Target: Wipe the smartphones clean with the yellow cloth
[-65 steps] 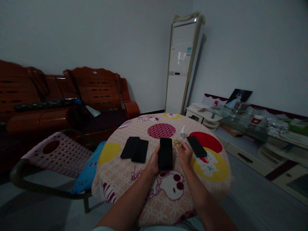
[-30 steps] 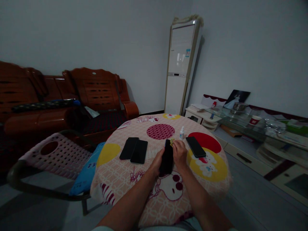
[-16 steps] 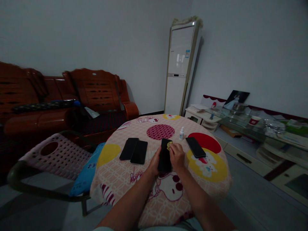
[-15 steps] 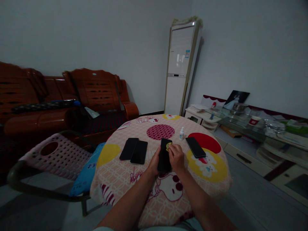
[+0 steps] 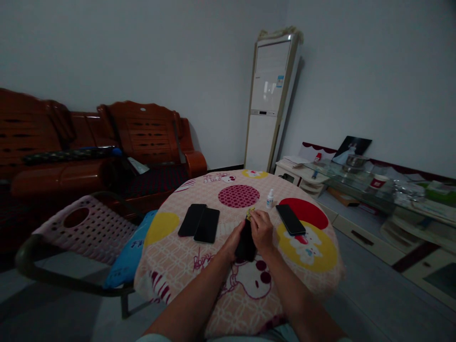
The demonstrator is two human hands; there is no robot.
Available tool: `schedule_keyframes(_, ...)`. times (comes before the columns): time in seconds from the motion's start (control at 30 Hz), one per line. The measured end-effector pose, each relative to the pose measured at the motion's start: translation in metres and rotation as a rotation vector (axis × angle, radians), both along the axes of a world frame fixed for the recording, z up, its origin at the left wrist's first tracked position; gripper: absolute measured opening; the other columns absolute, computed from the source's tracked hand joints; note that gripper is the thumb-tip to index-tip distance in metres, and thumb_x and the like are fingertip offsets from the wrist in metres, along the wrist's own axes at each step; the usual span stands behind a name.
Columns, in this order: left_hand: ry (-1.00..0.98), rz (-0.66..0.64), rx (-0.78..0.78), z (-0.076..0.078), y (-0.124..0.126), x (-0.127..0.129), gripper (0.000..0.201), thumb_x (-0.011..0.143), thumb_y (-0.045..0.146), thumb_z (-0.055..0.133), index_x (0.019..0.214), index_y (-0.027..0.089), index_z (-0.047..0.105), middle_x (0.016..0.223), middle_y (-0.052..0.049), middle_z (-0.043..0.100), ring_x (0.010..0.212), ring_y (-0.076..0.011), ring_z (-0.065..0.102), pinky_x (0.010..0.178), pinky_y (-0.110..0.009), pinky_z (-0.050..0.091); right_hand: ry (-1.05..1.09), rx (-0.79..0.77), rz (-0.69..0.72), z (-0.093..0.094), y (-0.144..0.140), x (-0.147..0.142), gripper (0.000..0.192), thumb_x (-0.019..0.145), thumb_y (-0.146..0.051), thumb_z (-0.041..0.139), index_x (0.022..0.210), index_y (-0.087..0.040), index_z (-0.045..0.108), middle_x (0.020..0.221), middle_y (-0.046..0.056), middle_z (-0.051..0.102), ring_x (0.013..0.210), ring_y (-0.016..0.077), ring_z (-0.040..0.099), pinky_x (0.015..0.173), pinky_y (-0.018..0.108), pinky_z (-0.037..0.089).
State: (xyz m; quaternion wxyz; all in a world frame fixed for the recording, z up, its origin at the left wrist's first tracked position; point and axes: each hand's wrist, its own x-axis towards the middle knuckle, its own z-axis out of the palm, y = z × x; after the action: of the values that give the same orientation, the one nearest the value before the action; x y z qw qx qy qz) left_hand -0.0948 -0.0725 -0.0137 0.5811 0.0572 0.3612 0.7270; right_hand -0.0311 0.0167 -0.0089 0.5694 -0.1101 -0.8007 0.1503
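Note:
My left hand (image 5: 232, 241) is closed around the side of a black phone (image 5: 245, 247), held over the near half of the round table. At the phone's far end, the fingers of my right hand (image 5: 262, 232) pinch a small yellow cloth (image 5: 251, 212) with dark marks against the edge. Part of the phone is hidden behind the right hand. Just beyond that hand stands a small white bottle (image 5: 270, 199). To the left lie two dark phones, one (image 5: 207, 226) overlapping the other (image 5: 190, 220). Another phone (image 5: 290, 220) lies to the right.
A patterned cloth covers the round table (image 5: 178, 259). On the left are a woven chair (image 5: 96, 232) with a blue cushion (image 5: 130, 254) and wooden seats (image 5: 142, 126). A low cabinet with a glass top (image 5: 356, 178) runs along the right wall.
The phone in my left hand has turned more edge-on. My right hand, with the yellow cloth, has moved from its face to the far end.

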Motion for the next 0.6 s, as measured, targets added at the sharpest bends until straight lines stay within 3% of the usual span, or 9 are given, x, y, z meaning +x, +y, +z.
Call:
schedule_keyframes(0.17, -0.057, 0.031, 0.016, 0.006, -0.004, -0.007, 0.041, 0.089, 0.052, 0.050, 0.081, 0.015, 0.064, 0.067, -0.006, 0.066, 0.075, -0.0196, 0.067, 0.068, -0.025, 0.052, -0.090, 0.044, 0.111, -0.005, -0.022, 0.003, 0.031, 0.088, -0.009, 0.044, 0.106, -0.020, 0.067, 0.093, 0.009, 0.062, 0.092, 0.0209, 0.057, 0.081, 0.037, 0.051)
schedule_keyframes(0.3, -0.108, -0.032, -0.001, 0.009, -0.011, -0.016, 0.053, 0.088, 0.062, 0.043, 0.064, 0.017, 0.056, 0.055, -0.005, 0.059, 0.067, -0.0188, 0.066, 0.059, -0.024, 0.050, -0.173, 0.119, 0.213, -0.009, -0.036, 0.006, 0.029, 0.084, -0.007, 0.046, 0.101, -0.018, 0.066, 0.091, 0.008, 0.061, 0.088, 0.0211, 0.055, 0.078, 0.036, 0.050)
schedule_keyframes(0.47, -0.168, -0.064, 0.032, 0.013, -0.015, -0.023, 0.061, 0.089, 0.066, 0.034, 0.073, 0.013, 0.060, 0.062, -0.006, 0.063, 0.057, -0.0149, 0.062, 0.054, -0.023, 0.049, -0.239, 0.208, 0.294, -0.012, -0.045, 0.009, 0.025, 0.081, -0.007, 0.047, 0.095, -0.016, 0.066, 0.089, 0.008, 0.061, 0.083, 0.0206, 0.053, 0.074, 0.036, 0.048)
schedule_keyframes(0.6, -0.178, -0.064, 0.074, 0.013, -0.014, -0.021, 0.058, 0.089, 0.064, 0.036, 0.078, 0.013, 0.061, 0.064, -0.006, 0.064, 0.061, -0.0152, 0.064, 0.054, -0.022, 0.049, -0.228, 0.190, 0.265, -0.010, -0.043, 0.010, 0.026, 0.083, -0.007, 0.046, 0.095, -0.017, 0.067, 0.089, 0.008, 0.061, 0.083, 0.0206, 0.053, 0.076, 0.037, 0.049)
